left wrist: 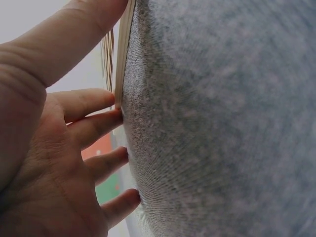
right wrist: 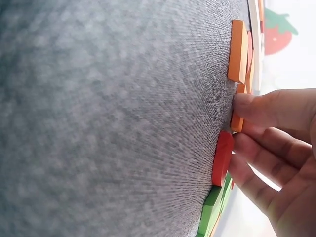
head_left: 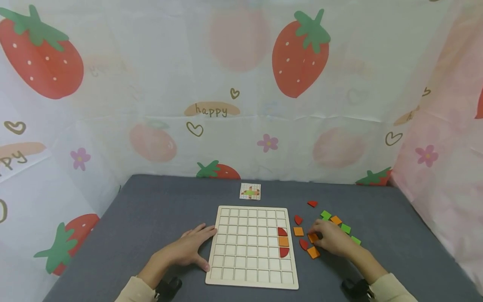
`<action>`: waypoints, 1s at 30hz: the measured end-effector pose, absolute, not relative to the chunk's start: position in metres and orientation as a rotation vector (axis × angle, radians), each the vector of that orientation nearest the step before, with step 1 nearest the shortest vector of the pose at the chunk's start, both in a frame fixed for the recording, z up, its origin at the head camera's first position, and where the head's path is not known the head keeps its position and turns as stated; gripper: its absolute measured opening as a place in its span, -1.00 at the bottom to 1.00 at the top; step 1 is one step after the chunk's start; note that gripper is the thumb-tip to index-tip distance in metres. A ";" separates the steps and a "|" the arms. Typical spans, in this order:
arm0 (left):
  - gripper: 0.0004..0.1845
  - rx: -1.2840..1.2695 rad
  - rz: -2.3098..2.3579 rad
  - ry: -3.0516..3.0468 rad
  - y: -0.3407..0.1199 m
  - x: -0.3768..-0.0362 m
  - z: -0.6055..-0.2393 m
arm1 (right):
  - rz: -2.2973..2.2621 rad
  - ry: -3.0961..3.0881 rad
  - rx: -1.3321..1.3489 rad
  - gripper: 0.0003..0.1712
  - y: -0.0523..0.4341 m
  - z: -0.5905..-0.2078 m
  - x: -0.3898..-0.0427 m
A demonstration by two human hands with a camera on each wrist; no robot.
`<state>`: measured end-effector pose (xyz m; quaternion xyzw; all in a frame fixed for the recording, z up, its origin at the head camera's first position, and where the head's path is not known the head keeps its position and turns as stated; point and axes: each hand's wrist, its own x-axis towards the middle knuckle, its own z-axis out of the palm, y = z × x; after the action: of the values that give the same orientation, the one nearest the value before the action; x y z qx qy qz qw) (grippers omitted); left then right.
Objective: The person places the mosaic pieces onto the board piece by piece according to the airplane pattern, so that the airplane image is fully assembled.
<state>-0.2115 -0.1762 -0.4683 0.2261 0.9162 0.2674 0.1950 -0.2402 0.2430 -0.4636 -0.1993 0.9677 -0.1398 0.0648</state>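
Left hand [head_left: 190,247] flat, fingers spread, braced against wooden grid board [head_left: 253,246] edge, holding nothing. Right hand [head_left: 332,238] palm-down, fingertips pinching orange square tile [head_left: 312,238] on grey worktop [head_left: 158,209].

Soft, even light, hardly any shadows; the head view bends at its edges, wrist views blur close up.

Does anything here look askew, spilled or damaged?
Nothing stands out. The grid board lies flat with three pieces seated in its right column; loose tiles lie beside it, where the right hand touches an orange tile. The left hand steadies the board's edge.
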 end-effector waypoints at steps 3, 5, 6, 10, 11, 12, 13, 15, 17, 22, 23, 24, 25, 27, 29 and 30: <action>0.10 0.635 0.751 2.566 -0.176 -0.212 -0.468 | -0.432 2.919 -0.600 -0.78 0.243 -0.463 -0.240; 0.10 0.640 0.750 2.566 -0.176 -0.212 -0.469 | -0.436 2.917 -0.603 -0.78 0.244 -0.463 -0.240; 0.10 0.644 0.747 2.567 -0.176 -0.212 -0.469 | -0.441 2.917 -0.603 -0.78 0.244 -0.463 -0.240; 0.11 0.654 0.737 2.574 -0.176 -0.213 -0.470 | -0.481 2.908 -0.564 -0.78 0.246 -0.464 -0.239; 0.11 0.655 0.735 2.575 -0.176 -0.213 -0.471 | -0.502 2.905 -0.556 -0.78 0.246 -0.464 -0.239; 0.11 0.656 0.733 2.576 -0.176 -0.213 -0.471 | -0.519 2.902 -0.548 -0.78 0.247 -0.465 -0.239; 0.11 0.656 0.731 2.576 -0.176 -0.214 -0.471 | -0.543 2.896 -0.539 -0.77 0.248 -0.465 -0.239; 0.11 0.656 0.729 2.577 -0.176 -0.214 -0.471 | -0.588 2.886 -0.535 -0.77 0.250 -0.465 -0.238; 0.10 0.656 0.729 2.575 -0.176 -0.214 -0.470 | -0.628 2.876 -0.530 -0.77 0.251 -0.464 -0.237; 0.10 0.652 0.739 2.565 -0.175 -0.214 -0.470 | -0.695 2.885 -0.510 -0.77 0.251 -0.462 -0.235; 0.10 0.652 0.738 2.565 -0.176 -0.214 -0.470 | -0.706 2.890 -0.505 -0.77 0.251 -0.462 -0.234; 0.10 0.650 0.739 2.564 -0.176 -0.214 -0.470 | -0.719 2.896 -0.499 -0.76 0.250 -0.462 -0.234; 0.10 0.651 0.734 2.566 -0.176 -0.214 -0.471 | -0.730 2.900 -0.491 -0.76 0.250 -0.462 -0.233; 0.10 0.650 0.732 2.566 -0.176 -0.214 -0.471 | -0.749 2.902 -0.479 -0.76 0.249 -0.462 -0.233; 0.10 0.652 0.727 2.568 -0.176 -0.215 -0.472 | -0.766 2.907 -0.476 -0.76 0.248 -0.462 -0.232; 0.10 0.651 0.728 2.567 -0.176 -0.215 -0.472 | -0.774 2.910 -0.477 -0.75 0.247 -0.461 -0.231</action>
<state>-0.2150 -0.1764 -0.4720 0.2323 0.9165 0.2599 0.1962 -0.2309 0.2468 -0.4612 -0.1562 0.9535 -0.2537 0.0466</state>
